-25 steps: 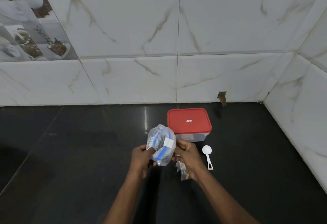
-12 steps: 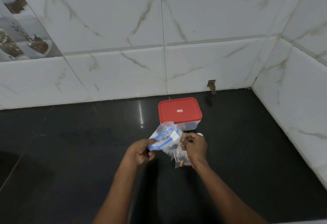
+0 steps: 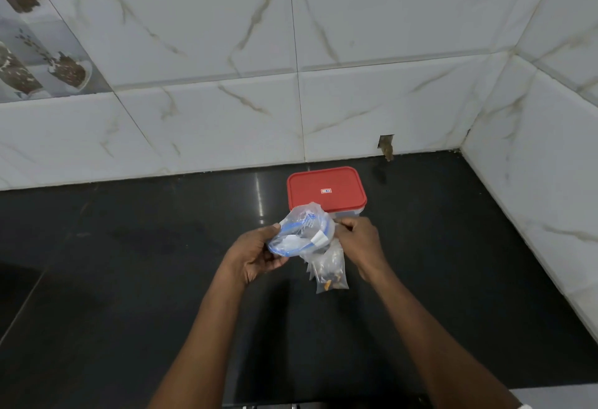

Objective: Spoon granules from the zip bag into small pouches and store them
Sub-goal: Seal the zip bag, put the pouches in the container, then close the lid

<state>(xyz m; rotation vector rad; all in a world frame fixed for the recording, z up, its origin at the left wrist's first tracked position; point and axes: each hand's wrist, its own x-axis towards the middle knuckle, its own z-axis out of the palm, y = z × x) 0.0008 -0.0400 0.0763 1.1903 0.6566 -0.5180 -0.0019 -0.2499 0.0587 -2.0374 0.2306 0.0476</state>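
Note:
A clear zip bag (image 3: pixel 302 230) with a blue zip strip and a white label is held up over the black counter (image 3: pixel 129 279), its mouth pulled wide. My left hand (image 3: pixel 255 255) grips its left edge and my right hand (image 3: pixel 357 240) pinches its right edge. Small clear pouches (image 3: pixel 328 271) with dark and orange bits hang below the bag, under my right hand. The white spoon is hidden behind my right hand.
A clear box with a red lid (image 3: pixel 326 190) stands shut just behind the bag, near the marble-tiled back wall (image 3: pixel 291 85). A second tiled wall (image 3: pixel 534 182) closes the counter on the right. The counter's front edge runs along the bottom.
Both hands have drawn the zip bag's mouth open wider and tilted it flatter. The view has dipped, so the box and hands sit a little lower in frame than before.

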